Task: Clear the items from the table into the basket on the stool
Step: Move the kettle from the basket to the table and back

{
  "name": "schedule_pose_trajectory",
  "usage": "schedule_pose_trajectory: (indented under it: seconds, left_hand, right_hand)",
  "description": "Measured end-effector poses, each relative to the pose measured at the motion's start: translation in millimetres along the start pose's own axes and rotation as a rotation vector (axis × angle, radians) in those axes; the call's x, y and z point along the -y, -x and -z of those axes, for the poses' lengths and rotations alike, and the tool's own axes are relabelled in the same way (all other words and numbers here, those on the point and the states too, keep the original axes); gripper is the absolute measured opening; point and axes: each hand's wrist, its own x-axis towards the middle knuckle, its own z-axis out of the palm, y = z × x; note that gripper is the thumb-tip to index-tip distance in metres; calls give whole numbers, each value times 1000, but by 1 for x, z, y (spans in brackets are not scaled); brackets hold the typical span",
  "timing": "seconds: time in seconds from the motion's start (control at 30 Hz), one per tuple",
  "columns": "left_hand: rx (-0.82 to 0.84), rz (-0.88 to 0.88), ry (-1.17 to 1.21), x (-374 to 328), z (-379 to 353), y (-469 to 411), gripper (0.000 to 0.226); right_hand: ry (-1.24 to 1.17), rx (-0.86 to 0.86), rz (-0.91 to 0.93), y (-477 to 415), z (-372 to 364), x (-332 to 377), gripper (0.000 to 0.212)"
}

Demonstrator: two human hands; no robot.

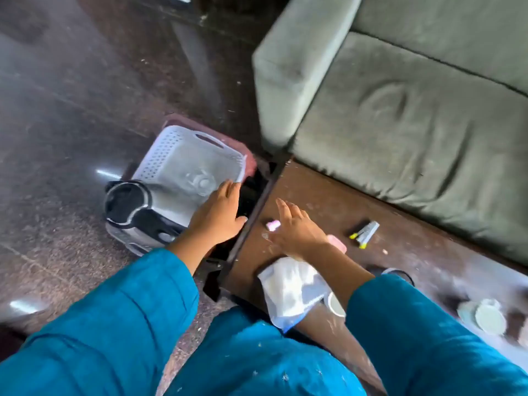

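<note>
head view is blurred: the left hand [218, 212] hovers spread and empty over the basket [171, 144] at nine o'clock. the right hand [297, 230], fingers loosely spread on the table [314, 190], covers most of a pink item [273, 225]; whether it grips cannot be told. its forearm hides part of a white cloth [288, 290].

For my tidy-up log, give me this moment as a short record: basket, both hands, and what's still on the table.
basket: white, perforated, on the stool, beside the table's end
left hand: open, empty, over the basket's near edge
right hand: over the table, fingers spread, by a small pink item
still on table: white cloth, yellow-tipped markers, round lids
</note>
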Motion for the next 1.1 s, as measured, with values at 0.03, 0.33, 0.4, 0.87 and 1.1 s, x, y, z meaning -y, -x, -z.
schedule_pose_trajectory:
  seconds: [0.03, 0.33, 0.4, 0.87, 1.1]
  left_hand:
    - [-16, -7, -39, 13, 7, -4, 74]
    - [91, 177, -116, 125, 52, -57, 53]
    - [144, 194, -82, 140, 48, -72, 58]
    - [150, 202, 61, 149, 27, -100, 75]
    - [-18, 39, 58, 95, 54, -84, 71]
  right_hand:
    - [-10, -3, 10, -13, -4, 11, 79]
    - [-55, -55, 66, -146, -38, 97, 91]
    - [-86, -44, 33, -168, -45, 106, 95]
    - [-345, -154, -18, -203, -55, 124, 101]
    - [-397, -255, 8, -154, -2, 89, 93]
